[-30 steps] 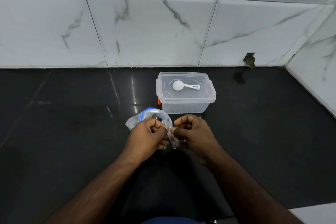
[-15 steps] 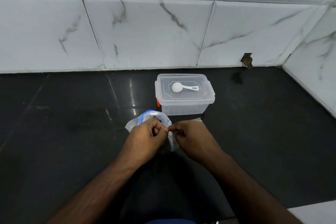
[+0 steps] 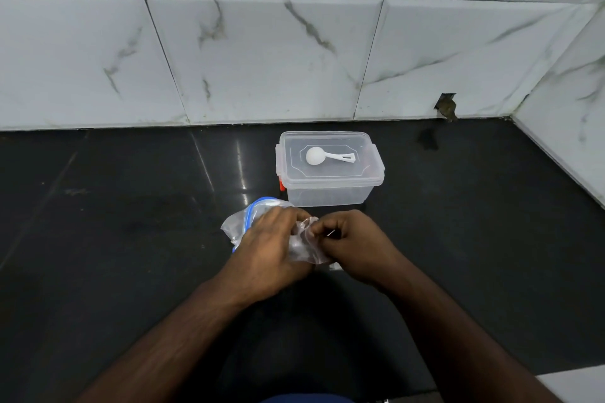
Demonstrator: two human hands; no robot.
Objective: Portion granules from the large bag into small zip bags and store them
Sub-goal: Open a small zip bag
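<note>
Clear zip bag [image 3: 302, 244]: just before lidded container [image 3: 330, 170]; left hand [image 3: 268, 249], right hand [image 3: 352, 240] together, pinching its mouth, likely to open or seal it.

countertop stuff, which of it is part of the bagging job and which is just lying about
In use: clear plastic bags with a blue zip edge, held by the left hand and right hand; white scoop; lidded clear container.

Lying about: chipped hole in the wall tile.
</note>
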